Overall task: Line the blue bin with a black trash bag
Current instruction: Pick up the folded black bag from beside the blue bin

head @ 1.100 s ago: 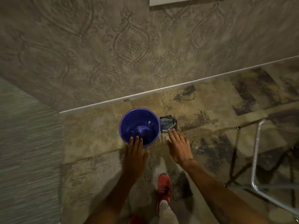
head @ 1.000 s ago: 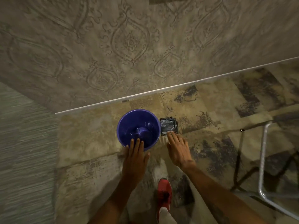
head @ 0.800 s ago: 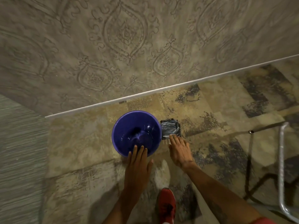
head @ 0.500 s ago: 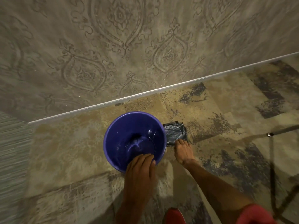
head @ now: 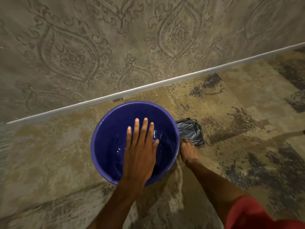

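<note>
Inspecting the blue bin (head: 105,146) first, we find it standing upright and unlined on the patterned carpet (head: 49,154), near the white baseboard (head: 148,84) of the papered wall (head: 82,47), its inside bare and glossy. Just beside its right rim lies the black trash bag (head: 190,131), folded into a small flat packet on the floor and touching or nearly touching the bin's wall; we cannot tell which. Our left hand (head: 140,149) hangs over the bin's mouth with fingers spread and straight, gripping nothing. Our right hand (head: 188,150) is down at the packet's near edge; its fingertips are hidden against the plastic, so we cannot tell whether they pinch the bag or merely rest on it. We judge the work to stand at the pickup, with unfolding and lining not yet done. Risks noted: the thin, slick film may slide on the carpet rather than lift if only the top fold is caught; a hurried pull could draw the bag out partly folded and hard to open one-handed; the right wrist sits close to the rim, so a sideways lift may knock the light bin over or shift it, since the left hand is not bracing it.
</note>
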The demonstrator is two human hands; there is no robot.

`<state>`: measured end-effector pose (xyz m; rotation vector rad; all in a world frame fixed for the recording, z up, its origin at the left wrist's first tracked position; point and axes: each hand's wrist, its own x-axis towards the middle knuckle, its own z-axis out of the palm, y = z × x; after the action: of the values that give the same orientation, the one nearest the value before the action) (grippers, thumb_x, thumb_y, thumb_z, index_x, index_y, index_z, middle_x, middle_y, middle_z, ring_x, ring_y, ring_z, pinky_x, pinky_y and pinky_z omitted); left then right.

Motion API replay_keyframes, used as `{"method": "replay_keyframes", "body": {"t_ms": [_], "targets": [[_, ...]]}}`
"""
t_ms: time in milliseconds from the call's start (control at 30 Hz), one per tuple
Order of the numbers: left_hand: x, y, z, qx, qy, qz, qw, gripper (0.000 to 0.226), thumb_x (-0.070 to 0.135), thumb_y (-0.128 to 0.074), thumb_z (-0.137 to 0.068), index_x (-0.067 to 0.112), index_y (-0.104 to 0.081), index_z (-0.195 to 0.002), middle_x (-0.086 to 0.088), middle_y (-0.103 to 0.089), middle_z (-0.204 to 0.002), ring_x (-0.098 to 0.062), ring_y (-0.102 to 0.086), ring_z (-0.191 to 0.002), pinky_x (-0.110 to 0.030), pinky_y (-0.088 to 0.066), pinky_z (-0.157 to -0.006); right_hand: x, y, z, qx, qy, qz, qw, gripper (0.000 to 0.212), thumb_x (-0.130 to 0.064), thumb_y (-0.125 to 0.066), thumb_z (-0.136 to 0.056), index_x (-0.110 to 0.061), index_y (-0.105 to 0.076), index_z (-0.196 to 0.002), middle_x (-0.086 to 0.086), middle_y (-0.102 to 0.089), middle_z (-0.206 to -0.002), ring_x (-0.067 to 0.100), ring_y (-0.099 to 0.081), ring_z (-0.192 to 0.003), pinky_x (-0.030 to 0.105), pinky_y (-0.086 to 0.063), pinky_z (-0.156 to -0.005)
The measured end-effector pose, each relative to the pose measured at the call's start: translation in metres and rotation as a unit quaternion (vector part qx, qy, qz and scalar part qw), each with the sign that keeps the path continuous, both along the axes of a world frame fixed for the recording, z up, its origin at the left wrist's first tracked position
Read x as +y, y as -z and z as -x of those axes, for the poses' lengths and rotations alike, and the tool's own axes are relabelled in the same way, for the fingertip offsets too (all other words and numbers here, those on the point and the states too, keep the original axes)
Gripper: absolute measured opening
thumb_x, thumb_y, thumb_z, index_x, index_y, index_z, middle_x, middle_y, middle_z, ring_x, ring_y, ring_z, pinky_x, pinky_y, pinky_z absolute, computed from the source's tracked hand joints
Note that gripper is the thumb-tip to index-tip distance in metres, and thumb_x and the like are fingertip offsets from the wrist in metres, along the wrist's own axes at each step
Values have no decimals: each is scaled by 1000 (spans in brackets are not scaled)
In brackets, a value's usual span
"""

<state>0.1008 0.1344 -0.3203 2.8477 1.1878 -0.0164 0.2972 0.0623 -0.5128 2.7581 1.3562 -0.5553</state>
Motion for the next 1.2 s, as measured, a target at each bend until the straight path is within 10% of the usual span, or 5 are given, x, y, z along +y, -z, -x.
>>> {"method": "replay_keyframes", "body": {"t_ms": [333, 833, 1200], "targets": [[7, 22, -2, -2, 9, 43, 999, 60, 43, -16, -105, 16, -9, -157, -3, -2, -167, -25, 14, -152, -48, 0, -124, 13, 28, -10, -72, 13, 70, 995, 37, -13, -58, -93, -17, -57, -130, 7, -53, -136, 26, -47, -130, 45, -39, -108], [-9, -22, -5, -35, 11, 77, 996, 58, 43, -14, -104, 18, -20, -156, -1, -13, -166, -23, 8, -153, -45, 0, -125, 2, -64, -35, -9, 148, -150, 978, 17, -21, -55, -99, -16, -69, -106, 4, -72, -91, 15, -61, -73, 32, -52, -81], [-21, -64, 2, -18, 6, 82, 996, 58, 45, -13, -104, 19, -20, -156, -1, -13, -166, -25, 10, -152, -46, 5, -125, 4, -155, -40, 6, 168, -227, 959, 18, -22, -55, -99, -15, -71, -99, 4, -72, -87, 15, -59, -69, 27, -47, -67]]}}
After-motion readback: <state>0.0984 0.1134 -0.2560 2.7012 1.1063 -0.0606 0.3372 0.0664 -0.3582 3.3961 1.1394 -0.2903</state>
